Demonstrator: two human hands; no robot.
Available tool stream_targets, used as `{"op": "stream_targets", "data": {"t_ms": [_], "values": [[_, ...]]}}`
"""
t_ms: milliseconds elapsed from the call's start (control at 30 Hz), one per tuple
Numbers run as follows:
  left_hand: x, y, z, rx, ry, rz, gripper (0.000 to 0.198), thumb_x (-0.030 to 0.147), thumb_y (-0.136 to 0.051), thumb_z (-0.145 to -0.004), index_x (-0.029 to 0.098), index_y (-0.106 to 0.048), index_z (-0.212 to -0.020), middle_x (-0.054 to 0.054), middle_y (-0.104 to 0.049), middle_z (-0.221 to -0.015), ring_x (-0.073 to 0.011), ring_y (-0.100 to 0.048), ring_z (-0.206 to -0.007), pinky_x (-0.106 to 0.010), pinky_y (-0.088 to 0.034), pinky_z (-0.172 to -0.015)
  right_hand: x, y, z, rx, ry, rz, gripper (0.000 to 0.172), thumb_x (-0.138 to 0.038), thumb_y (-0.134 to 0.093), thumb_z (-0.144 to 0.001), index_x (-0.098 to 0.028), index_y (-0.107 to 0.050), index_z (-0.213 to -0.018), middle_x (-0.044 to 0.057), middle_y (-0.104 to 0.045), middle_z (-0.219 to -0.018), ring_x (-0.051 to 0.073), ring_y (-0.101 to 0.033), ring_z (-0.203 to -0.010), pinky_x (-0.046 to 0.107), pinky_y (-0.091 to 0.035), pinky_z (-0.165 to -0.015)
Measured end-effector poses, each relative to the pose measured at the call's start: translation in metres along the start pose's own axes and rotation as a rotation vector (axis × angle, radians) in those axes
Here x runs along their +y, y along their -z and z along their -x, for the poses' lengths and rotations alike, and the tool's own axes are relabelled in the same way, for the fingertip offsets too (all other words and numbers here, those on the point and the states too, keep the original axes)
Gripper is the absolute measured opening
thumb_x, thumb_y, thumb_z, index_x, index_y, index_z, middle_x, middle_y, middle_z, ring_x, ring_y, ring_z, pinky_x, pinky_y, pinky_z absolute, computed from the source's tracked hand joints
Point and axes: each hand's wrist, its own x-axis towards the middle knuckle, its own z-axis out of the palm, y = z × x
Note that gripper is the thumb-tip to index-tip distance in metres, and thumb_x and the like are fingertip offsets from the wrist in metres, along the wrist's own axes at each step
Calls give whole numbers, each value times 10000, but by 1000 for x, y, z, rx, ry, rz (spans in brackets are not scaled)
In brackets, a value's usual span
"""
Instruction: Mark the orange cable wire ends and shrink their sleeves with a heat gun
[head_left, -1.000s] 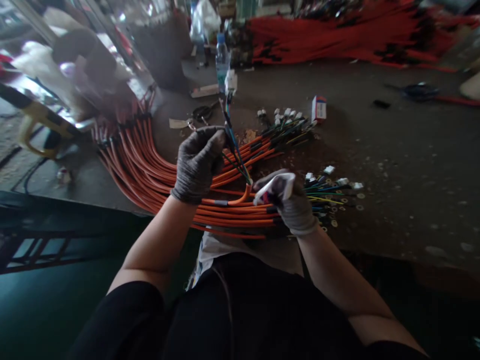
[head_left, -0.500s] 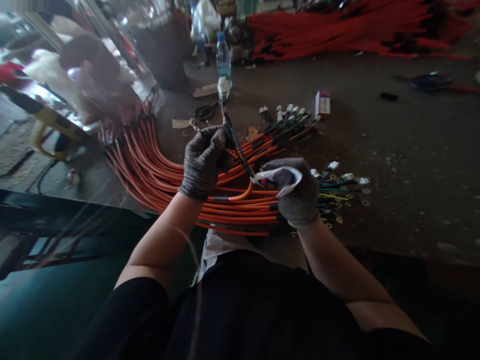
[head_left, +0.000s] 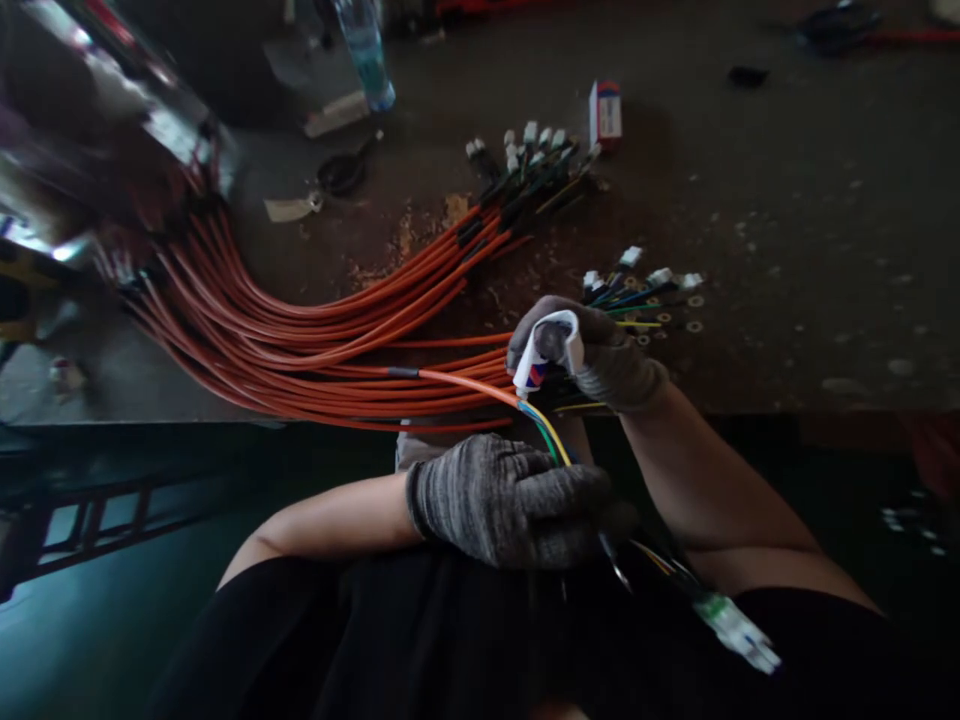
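Observation:
My left hand (head_left: 510,500), in a grey knit glove, is closed around the thin wires (head_left: 553,432) that leave the end of an orange cable (head_left: 472,385). A white connector (head_left: 739,632) hangs at the far end of these wires, to the lower right. Beneath the fingers a thin metal tip (head_left: 616,568) pokes out; its kind cannot be made out. My gloved right hand (head_left: 592,350) pinches a small, folded white tube (head_left: 559,335) with red and blue print. The tube's nozzle points down at the place where the wires emerge from the orange sheath, and seems to touch it.
A bundle of orange cables (head_left: 300,345) curves across the table (head_left: 787,250), with white connectors (head_left: 532,140) at its ends. Behind them stand a small box (head_left: 605,115) and a water bottle (head_left: 367,55). Scissors (head_left: 341,175) lie at the back left.
My left hand has swung down toward my body, bringing the wires and connector from pointing away to pointing lower right. My right hand keeps the tube at the cable's end. The view has tilted down.

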Motion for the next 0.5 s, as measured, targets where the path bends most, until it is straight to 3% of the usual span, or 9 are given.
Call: {"op": "stream_targets", "data": {"t_ms": [100,200,300,400,500], "values": [[-4,-9,1,-78,-248,-339,219,227,-592,-887,216,-738,-1050,-57,-732,-1012,-98,-612,-642,-218,-495,-517,-5,-3,-2,-51,-8,11,487,-678,-743,-721,-197,-682,-763,14,-680,-674,124,-595,-551,253,-510,-493],[-4,-7,5,-138,-284,-402,247,240,-591,-890,202,-718,-1099,-84,-701,-1053,-127,-620,-714,-252,-525,-570,-13,-9,-10,-223,34,45,486,-668,-738,-731,-184,-699,-760,12,-677,-673,119,-588,-577,249,-501,-529],[-4,-5,8,-141,-286,-407,257,222,-611,-875,177,-715,-1106,-100,-699,-1051,-137,-626,-707,-265,-528,-565,-18,-9,-18,-417,-15,111,390,-542,-792,-740,-166,-698,-702,-1,-653,-637,103,-567,-579,230,-484,-550],[0,-6,7,-91,-259,-366,243,222,-609,-884,171,-727,-1090,-98,-721,-1022,-126,-642,-683,-241,-533,-552,-13,-2,-18,-234,-62,35,436,-584,-822,-677,-165,-704,-706,12,-662,-636,118,-581,-557,249,-501,-536],[3,-2,4,-54,-194,-312,230,260,-564,-933,204,-743,-1065,-72,-750,-967,-125,-676,-688,-229,-580,-592,1,5,-6,-20,-16,71,513,-698,-768,-666,-192,-704,-718,31,-689,-673,151,-621,-577,300,-543,-559]]}}
